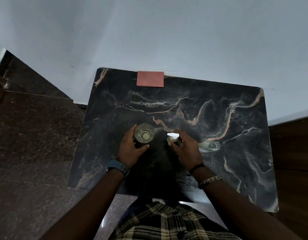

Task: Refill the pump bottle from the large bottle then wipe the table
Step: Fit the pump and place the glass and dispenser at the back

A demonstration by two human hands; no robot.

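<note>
Both bare forearms reach forward from the near edge, hands set a little apart at mid-scene.

The left hand [130, 149] is half open, fingers spread and curved in a loose cup, thumb toward the near right and fingertips toward the far side; whether it grips anything cannot be told. A dark blue-grey wristwatch [116, 166] sits on its wrist. The right hand [186, 149] is turned palm-left, fingers curled inward and the thumb low; how firmly it closes is unclear. Its wrist carries a thin black cord band [196, 168] and, nearer the elbow, a pale braided bracelet [210, 180]. Both arms angle inward from the near corners.
</note>
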